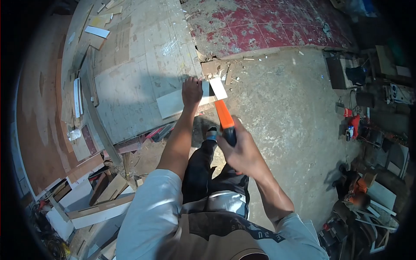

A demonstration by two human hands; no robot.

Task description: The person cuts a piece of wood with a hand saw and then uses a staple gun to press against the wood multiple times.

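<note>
My left hand is closed into a fist and presses on a pale board near the edge of the worktop. In my right hand is a tool with an orange body and a black grip, the fingers wrapped round the grip. The tool's front end meets the board's near edge in this view, just right of my left hand. Past a dark band, the board's right end is brightly lit and overhangs the worktop. I cannot tell what kind of tool it is.
A scuffed wooden worktop with offcuts spreads to the left. Scrap boards are piled at lower left. Concrete floor lies on the right, red tiled floor beyond. Tools and scraps line the right side.
</note>
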